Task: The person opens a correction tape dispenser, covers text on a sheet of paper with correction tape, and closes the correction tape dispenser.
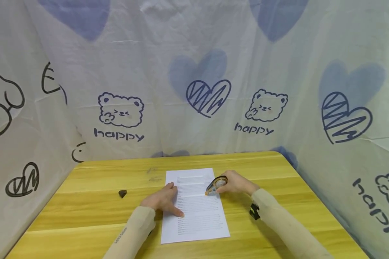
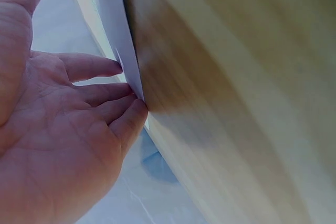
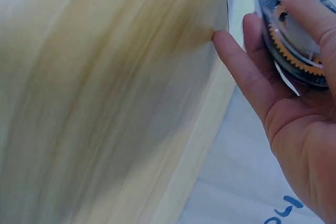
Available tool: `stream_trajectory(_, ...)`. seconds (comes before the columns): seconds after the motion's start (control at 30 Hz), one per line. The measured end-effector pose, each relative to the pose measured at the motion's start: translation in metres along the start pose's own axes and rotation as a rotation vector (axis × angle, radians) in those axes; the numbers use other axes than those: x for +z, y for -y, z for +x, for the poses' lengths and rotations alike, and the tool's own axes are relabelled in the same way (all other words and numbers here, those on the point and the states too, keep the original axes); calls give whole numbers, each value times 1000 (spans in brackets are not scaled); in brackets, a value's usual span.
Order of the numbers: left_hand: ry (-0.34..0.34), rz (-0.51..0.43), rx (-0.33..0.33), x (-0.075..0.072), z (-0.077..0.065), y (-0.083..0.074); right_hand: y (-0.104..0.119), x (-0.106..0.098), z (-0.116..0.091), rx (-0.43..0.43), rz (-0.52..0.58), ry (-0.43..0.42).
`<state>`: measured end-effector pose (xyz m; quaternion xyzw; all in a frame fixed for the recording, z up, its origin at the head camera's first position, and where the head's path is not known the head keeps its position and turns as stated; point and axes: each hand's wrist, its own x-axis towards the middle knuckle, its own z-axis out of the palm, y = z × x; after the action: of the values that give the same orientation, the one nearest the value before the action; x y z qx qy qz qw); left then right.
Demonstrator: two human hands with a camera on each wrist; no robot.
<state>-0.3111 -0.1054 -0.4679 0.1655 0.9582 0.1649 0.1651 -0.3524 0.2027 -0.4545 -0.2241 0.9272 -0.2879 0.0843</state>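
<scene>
A printed sheet of paper lies on the table, with rows of small text and some whiter strips across its upper half. My left hand rests on its left side with fingers spread; in the left wrist view the fingertips of that hand press at the sheet's edge. My right hand grips a correction tape dispenser, its tip down at the sheet's right half. In the right wrist view, an orange toothed wheel shows through the clear case of the dispenser, and one finger touches the tabletop.
The yellow wood-grain table stretches out on both sides of the sheet. A small dark piece lies left of my left hand. Behind and beside the table hangs a white curtain with hearts, bears and lettering.
</scene>
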Motion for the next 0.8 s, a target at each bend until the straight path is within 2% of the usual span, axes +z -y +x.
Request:
stream_trajectory(0.2, -1, -14, 16, -1, -1, 0, -1, 0, -1, 35, 58, -26)
stream_trajectory(0.37, -18, -39, 35, -2, -3, 6, -1, 3, 3, 16, 52, -34)
stream_trajectory(0.63, -149, -57, 64, -3, -3, 16, -5, 9, 8, -27, 62, -46)
stream_trajectory(0.8, -254, -63, 71, -12, -3, 24, -2, 10, 8, -41, 79, -77)
